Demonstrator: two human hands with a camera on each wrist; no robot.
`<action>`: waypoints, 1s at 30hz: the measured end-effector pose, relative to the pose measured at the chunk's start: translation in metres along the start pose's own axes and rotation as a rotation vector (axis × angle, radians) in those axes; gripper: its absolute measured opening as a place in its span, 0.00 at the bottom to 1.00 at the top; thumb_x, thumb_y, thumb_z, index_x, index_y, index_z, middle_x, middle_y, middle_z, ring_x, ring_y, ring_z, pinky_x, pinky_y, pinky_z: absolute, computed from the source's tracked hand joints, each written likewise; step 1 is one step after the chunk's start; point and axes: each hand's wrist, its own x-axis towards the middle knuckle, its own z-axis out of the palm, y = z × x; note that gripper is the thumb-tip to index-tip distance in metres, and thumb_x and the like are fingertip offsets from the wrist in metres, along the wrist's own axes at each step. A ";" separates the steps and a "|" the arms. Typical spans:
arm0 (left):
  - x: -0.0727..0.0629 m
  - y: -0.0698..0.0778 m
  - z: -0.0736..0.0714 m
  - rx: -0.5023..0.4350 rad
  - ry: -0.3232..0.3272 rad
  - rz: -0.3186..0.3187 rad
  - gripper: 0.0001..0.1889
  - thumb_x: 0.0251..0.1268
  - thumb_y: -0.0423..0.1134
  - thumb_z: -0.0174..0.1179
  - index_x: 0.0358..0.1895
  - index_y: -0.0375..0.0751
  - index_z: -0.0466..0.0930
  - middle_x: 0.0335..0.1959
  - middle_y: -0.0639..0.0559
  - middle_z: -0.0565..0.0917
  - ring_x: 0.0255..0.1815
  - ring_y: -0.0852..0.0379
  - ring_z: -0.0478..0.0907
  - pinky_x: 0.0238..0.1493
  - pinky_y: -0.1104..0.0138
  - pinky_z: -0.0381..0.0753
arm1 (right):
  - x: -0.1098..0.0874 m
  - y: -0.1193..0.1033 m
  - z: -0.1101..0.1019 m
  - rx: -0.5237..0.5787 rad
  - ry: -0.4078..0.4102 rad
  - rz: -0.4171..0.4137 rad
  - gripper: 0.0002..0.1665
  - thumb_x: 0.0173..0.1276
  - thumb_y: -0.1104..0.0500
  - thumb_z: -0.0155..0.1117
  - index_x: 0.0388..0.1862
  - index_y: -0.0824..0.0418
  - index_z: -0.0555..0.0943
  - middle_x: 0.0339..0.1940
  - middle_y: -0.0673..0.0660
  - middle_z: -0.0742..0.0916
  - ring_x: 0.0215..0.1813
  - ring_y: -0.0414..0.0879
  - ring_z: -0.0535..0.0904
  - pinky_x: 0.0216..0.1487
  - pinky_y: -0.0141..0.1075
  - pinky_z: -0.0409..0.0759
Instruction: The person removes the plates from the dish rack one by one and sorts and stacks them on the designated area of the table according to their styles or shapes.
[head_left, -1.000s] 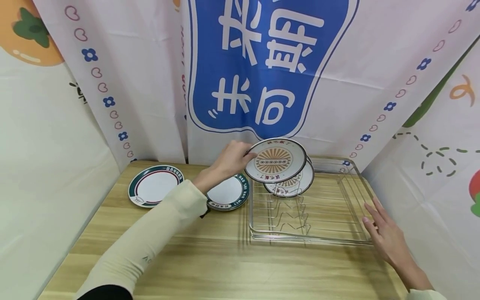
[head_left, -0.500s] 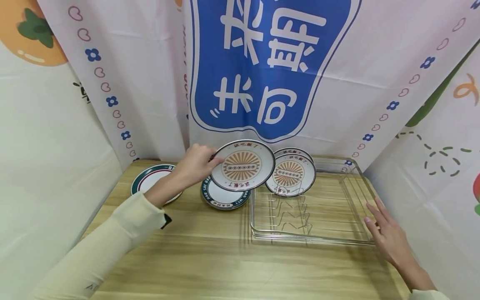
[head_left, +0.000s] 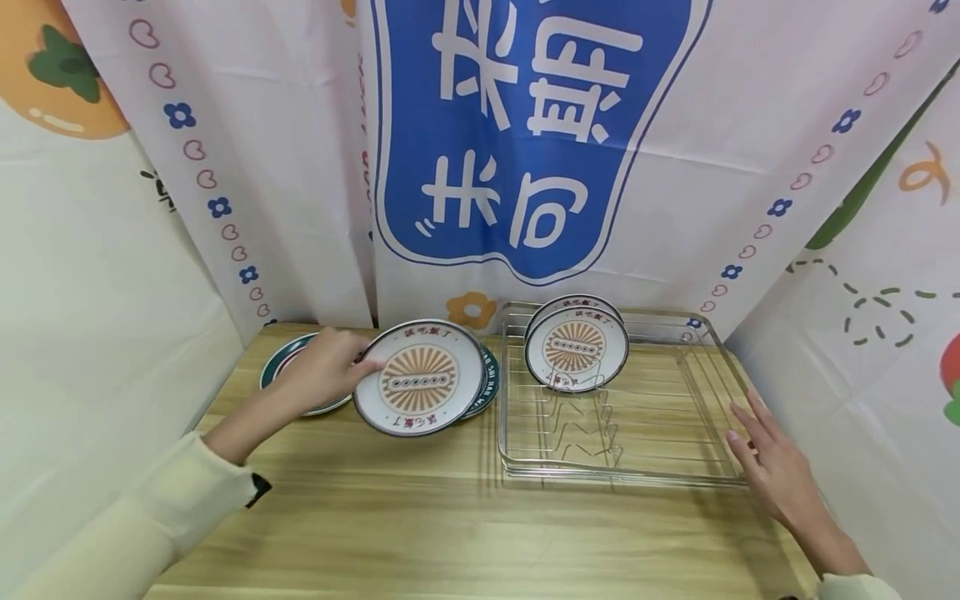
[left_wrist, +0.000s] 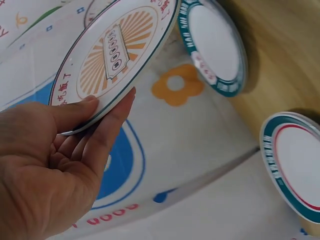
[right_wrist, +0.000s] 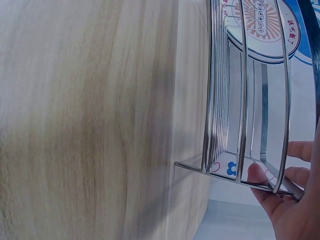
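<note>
In the head view my left hand [head_left: 322, 371] pinches the edge of a white plate [head_left: 420, 379] with an orange sunburst print. This plate is tilted above the table and partly covers a green-rimmed plate [head_left: 486, 383]. The left wrist view has the thumb on the printed face and the fingers behind the sunburst plate [left_wrist: 117, 55]. My right hand [head_left: 780, 475] holds the right side of a wire dish rack [head_left: 637, 477], thumb inside the rim and fingers outside. Two more sunburst plates [head_left: 576, 350] stand on edge in the rack, one behind the other.
Another green-rimmed plate [head_left: 276, 367] lies at the table's back left, mostly hidden by my left hand. Bent wire dividers [head_left: 585, 433] rise inside the rack. A printed cloth [head_left: 675, 208] hangs behind the wooden table [head_left: 480, 542].
My left hand has carried the sunburst plate leftward and down, away from the dish rack to over the green-rimmed plate. The right hand has stayed at the rack's right side.
</note>
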 end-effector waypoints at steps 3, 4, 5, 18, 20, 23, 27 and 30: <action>-0.012 -0.015 0.005 0.020 -0.027 -0.018 0.15 0.72 0.36 0.69 0.24 0.42 0.79 0.18 0.56 0.74 0.22 0.60 0.69 0.26 0.66 0.67 | 0.000 0.001 0.001 0.001 -0.001 -0.004 0.27 0.80 0.58 0.59 0.72 0.70 0.76 0.80 0.73 0.69 0.38 0.60 0.87 0.35 0.55 0.81; -0.016 -0.019 0.007 0.017 -0.044 -0.026 0.16 0.72 0.36 0.69 0.24 0.42 0.77 0.18 0.56 0.73 0.21 0.60 0.68 0.26 0.66 0.66 | 0.001 0.001 0.001 0.001 0.001 -0.005 0.27 0.80 0.58 0.59 0.72 0.70 0.76 0.80 0.73 0.69 0.38 0.59 0.87 0.35 0.54 0.81; -0.019 -0.023 0.008 0.005 -0.067 -0.035 0.16 0.72 0.37 0.69 0.24 0.42 0.77 0.18 0.56 0.73 0.21 0.60 0.68 0.25 0.67 0.66 | 0.001 0.001 0.001 0.001 0.004 -0.006 0.27 0.80 0.58 0.60 0.72 0.69 0.76 0.79 0.73 0.70 0.38 0.58 0.87 0.35 0.53 0.81; -0.050 -0.061 0.034 -0.110 -0.256 -0.159 0.16 0.70 0.35 0.70 0.23 0.42 0.75 0.19 0.55 0.76 0.20 0.60 0.71 0.23 0.69 0.68 | 0.001 0.001 -0.001 -0.007 0.010 -0.007 0.27 0.80 0.57 0.60 0.72 0.69 0.76 0.79 0.73 0.70 0.37 0.45 0.85 0.35 0.51 0.82; -0.052 -0.064 0.036 -0.134 -0.270 -0.181 0.16 0.70 0.35 0.70 0.23 0.41 0.76 0.19 0.55 0.77 0.19 0.60 0.72 0.22 0.70 0.69 | 0.001 0.001 -0.002 -0.008 0.011 -0.006 0.27 0.80 0.57 0.59 0.72 0.69 0.76 0.79 0.73 0.70 0.37 0.45 0.85 0.35 0.52 0.82; -0.055 -0.066 0.039 -0.175 -0.297 -0.214 0.15 0.70 0.35 0.70 0.24 0.41 0.77 0.19 0.54 0.79 0.18 0.61 0.74 0.21 0.71 0.71 | 0.001 0.001 -0.002 -0.011 0.013 -0.006 0.27 0.80 0.58 0.59 0.72 0.70 0.76 0.79 0.73 0.70 0.37 0.48 0.86 0.35 0.54 0.82; -0.058 -0.069 0.042 -0.220 -0.329 -0.251 0.14 0.70 0.33 0.69 0.25 0.40 0.76 0.19 0.53 0.79 0.18 0.60 0.74 0.20 0.71 0.72 | 0.001 0.001 0.000 -0.004 0.008 -0.005 0.27 0.80 0.58 0.59 0.72 0.70 0.75 0.79 0.73 0.70 0.37 0.55 0.87 0.35 0.54 0.82; -0.060 -0.071 0.045 -0.258 -0.352 -0.287 0.14 0.70 0.33 0.69 0.26 0.39 0.76 0.20 0.52 0.80 0.18 0.60 0.74 0.20 0.71 0.72 | 0.001 0.002 0.001 0.005 0.007 0.000 0.27 0.80 0.58 0.60 0.72 0.69 0.75 0.80 0.73 0.70 0.37 0.59 0.87 0.35 0.55 0.82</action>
